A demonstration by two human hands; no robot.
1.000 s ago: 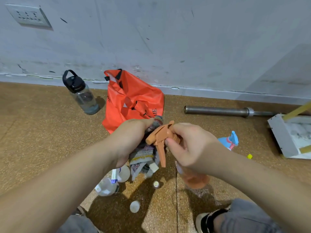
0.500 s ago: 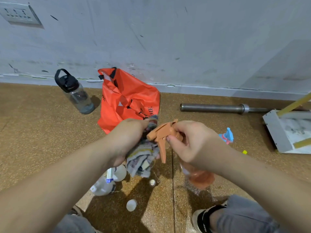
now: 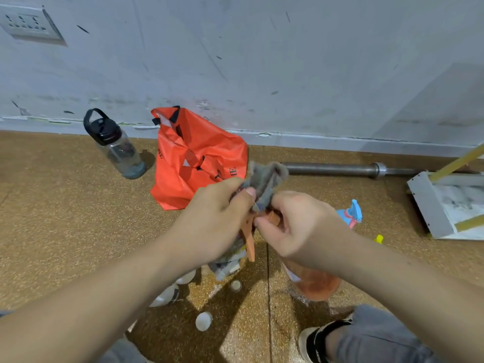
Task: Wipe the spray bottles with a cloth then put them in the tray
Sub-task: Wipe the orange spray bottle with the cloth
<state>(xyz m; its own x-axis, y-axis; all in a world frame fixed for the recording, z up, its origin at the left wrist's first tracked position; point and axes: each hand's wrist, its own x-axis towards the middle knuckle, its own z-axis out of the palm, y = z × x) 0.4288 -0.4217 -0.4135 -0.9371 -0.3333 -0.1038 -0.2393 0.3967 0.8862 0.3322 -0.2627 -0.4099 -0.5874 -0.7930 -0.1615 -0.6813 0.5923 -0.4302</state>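
Observation:
My right hand (image 3: 296, 229) grips the neck of an orange spray bottle (image 3: 313, 282); its orange trigger (image 3: 248, 239) hangs down between my hands. My left hand (image 3: 214, 224) holds a grey striped cloth (image 3: 264, 179) bunched over the bottle's nozzle head, which the cloth hides. A blue spray bottle (image 3: 349, 214) lies on the floor behind my right hand, mostly hidden. The white tray (image 3: 429, 205) sits on the floor at the far right.
An orange bag (image 3: 193, 158) and a clear water bottle with a black lid (image 3: 117, 148) stand by the wall. A metal bar (image 3: 337, 169) lies along the wall. Small white bottles (image 3: 167, 297) and caps (image 3: 203, 320) lie under my left forearm. My shoe (image 3: 314, 341) shows at the bottom right.
My left hand has brought the cloth up over the orange nozzle, which was bare before. Both hands stay together at the bottle's head.

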